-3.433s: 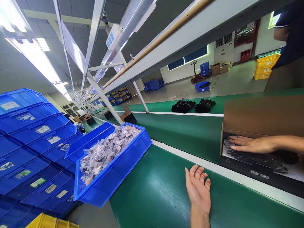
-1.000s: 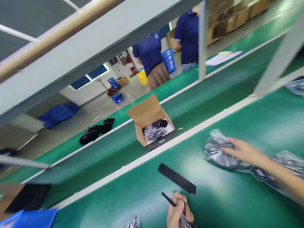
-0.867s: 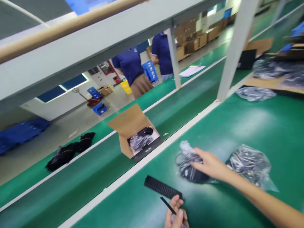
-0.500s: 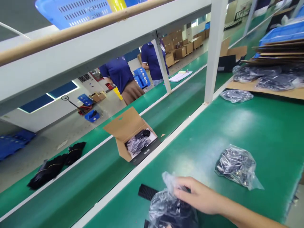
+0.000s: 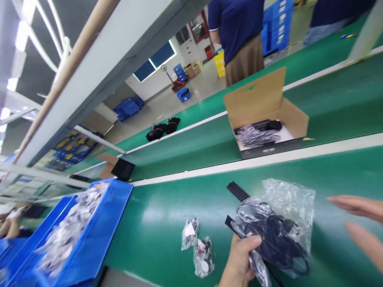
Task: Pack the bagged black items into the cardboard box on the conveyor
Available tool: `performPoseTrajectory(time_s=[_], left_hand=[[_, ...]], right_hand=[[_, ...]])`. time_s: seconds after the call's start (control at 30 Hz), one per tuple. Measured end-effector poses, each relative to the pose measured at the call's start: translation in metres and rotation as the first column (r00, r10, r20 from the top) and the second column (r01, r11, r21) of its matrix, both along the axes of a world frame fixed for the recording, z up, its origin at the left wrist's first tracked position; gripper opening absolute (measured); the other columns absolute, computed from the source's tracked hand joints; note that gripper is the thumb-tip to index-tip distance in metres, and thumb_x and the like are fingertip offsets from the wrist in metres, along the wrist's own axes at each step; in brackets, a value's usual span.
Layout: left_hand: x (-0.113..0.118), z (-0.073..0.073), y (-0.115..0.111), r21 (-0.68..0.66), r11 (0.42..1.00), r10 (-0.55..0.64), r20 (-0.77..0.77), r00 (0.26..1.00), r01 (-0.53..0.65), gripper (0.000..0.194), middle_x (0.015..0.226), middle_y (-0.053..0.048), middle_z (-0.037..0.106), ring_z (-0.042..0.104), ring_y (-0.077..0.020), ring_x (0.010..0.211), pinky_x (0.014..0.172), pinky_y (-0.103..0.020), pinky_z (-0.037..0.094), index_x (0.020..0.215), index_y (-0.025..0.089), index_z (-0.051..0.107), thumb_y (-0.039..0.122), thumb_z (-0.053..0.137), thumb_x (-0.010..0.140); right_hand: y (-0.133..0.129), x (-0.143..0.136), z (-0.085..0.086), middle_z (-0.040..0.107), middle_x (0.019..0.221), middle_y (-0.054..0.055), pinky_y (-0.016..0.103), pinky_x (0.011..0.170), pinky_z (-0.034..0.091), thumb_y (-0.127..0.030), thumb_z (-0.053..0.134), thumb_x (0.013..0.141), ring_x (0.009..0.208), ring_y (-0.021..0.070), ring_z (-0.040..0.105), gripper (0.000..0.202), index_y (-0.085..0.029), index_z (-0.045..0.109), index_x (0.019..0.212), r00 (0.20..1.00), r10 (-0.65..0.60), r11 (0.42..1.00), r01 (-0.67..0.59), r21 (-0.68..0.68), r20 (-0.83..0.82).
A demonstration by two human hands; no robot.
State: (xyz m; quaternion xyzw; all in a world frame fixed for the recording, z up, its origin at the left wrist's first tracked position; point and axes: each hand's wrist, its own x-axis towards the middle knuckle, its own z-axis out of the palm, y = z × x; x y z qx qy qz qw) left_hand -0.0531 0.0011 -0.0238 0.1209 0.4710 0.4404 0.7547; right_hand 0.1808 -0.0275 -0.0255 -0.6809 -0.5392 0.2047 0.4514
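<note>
Nearest, the left hand (image 5: 239, 259) pinches a clear bag of black cable (image 5: 273, 229) low on the green counter (image 5: 167, 215); the right hand (image 5: 359, 221) hangs spread and empty at the right. Two small packets (image 5: 197, 249) lie left. Farther off, an open carton (image 5: 266, 115) already holds bagged parts; this bag looks yet to be packed.

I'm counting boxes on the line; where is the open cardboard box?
The open cardboard box sits upper right in the head view, on the green conveyor belt, beyond the white rail.
</note>
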Motion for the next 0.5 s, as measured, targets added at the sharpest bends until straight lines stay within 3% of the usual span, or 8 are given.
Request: performPoseTrajectory(time_s=[0.07, 0.13, 0.2, 0.27, 0.37, 0.43, 0.5], left_hand=[[0.001, 0.004, 0.002, 0.039, 0.998, -0.042, 0.018, 0.999, 0.041, 0.051, 0.073, -0.007, 0.076, 0.072, -0.0262, 0.069, 0.078, -0.038, 0.057, 0.082, 0.012, 0.075, 0.028, 0.091, 0.037], [0.001, 0.008, 0.004, 0.091, 0.992, -0.088, 0.033, 0.996, 0.085, 0.053, 0.073, -0.007, 0.076, 0.072, -0.0270, 0.071, 0.080, -0.039, 0.057, 0.084, 0.011, 0.076, 0.030, 0.091, 0.036], [0.000, 0.011, 0.005, 0.134, 0.984, -0.126, 0.045, 0.991, 0.119, 0.054, 0.074, -0.007, 0.076, 0.072, -0.0270, 0.075, 0.079, -0.038, 0.056, 0.087, 0.011, 0.076, 0.032, 0.090, 0.038], [-0.005, 0.012, 0.005, 0.166, 0.977, -0.142, 0.051, 0.989, 0.131, 0.054, 0.074, -0.007, 0.075, 0.071, -0.0246, 0.075, 0.075, -0.034, 0.056, 0.088, 0.011, 0.076, 0.032, 0.090, 0.040], [-0.013, 0.007, 0.007, 0.180, 0.971, -0.172, 0.057, 0.983, 0.160, 0.060, 0.064, -0.004, 0.071, 0.062, -0.0141, 0.053, 0.054, -0.024, 0.049, 0.090, 0.008, 0.075, 0.033, 0.092, 0.038], [-0.017, 0.001, 0.009, 0.159, 0.969, -0.199, 0.059, 0.978, 0.188, 0.063, 0.053, 0.000, 0.064, 0.050, -0.0085, 0.037, 0.037, -0.019, 0.036, 0.084, 0.007, 0.074, 0.038, 0.093, 0.033], [-0.020, -0.004, 0.012, 0.138, 0.968, -0.220, 0.056, 0.974, 0.211, 0.065, 0.046, 0.003, 0.058, 0.044, -0.0077, 0.030, 0.029, -0.019, 0.026, 0.079, 0.009, 0.071, 0.044, 0.092, 0.030]], right_hand=[[-0.003, -0.018, -0.011, 0.052, 0.137, 0.004, 0.043, 0.099, 0.051, -0.057, 0.052, 0.090, 0.120, 0.0269, 0.055, 0.055, -0.040, 0.040, 0.141, 0.955, 0.246, 0.969, -0.247, -0.015, 0.168], [0.002, -0.040, -0.023, 0.057, 0.134, 0.003, 0.031, 0.083, 0.060, -0.056, 0.058, 0.088, 0.110, 0.0232, 0.063, 0.069, -0.035, 0.032, 0.148, 0.900, 0.369, 0.925, -0.380, 0.004, 0.233], [0.010, -0.056, -0.032, 0.063, 0.125, 0.002, 0.022, 0.074, 0.061, -0.055, 0.061, 0.086, 0.098, 0.0206, 0.067, 0.070, -0.030, 0.036, 0.146, 0.908, 0.391, 0.913, -0.403, 0.060, 0.152], [0.017, -0.065, -0.036, 0.068, 0.112, 0.002, 0.020, 0.073, 0.060, -0.056, 0.063, 0.084, 0.090, 0.0206, 0.069, 0.056, -0.028, 0.053, 0.132, 0.925, 0.379, 0.924, -0.378, 0.048, -0.015], [0.021, -0.064, -0.042, 0.071, 0.100, 0.005, 0.022, 0.073, 0.060, -0.064, 0.067, 0.075, 0.086, 0.0237, 0.069, 0.044, -0.029, 0.069, 0.102, 0.913, 0.302, 0.931, -0.344, -0.122, -0.274], [0.020, -0.056, -0.050, 0.071, 0.098, 0.005, 0.023, 0.070, 0.060, -0.066, 0.065, 0.077, 0.086, 0.0244, 0.069, 0.042, -0.032, 0.070, 0.101, 0.887, 0.233, 0.899, -0.353, -0.261, -0.400], [0.019, -0.047, -0.060, 0.071, 0.094, 0.005, 0.023, 0.066, 0.060, -0.062, 0.058, 0.085, 0.082, 0.0236, 0.069, 0.037, -0.035, 0.069, 0.108, 0.893, 0.233, 0.887, -0.357, -0.293, -0.386]])
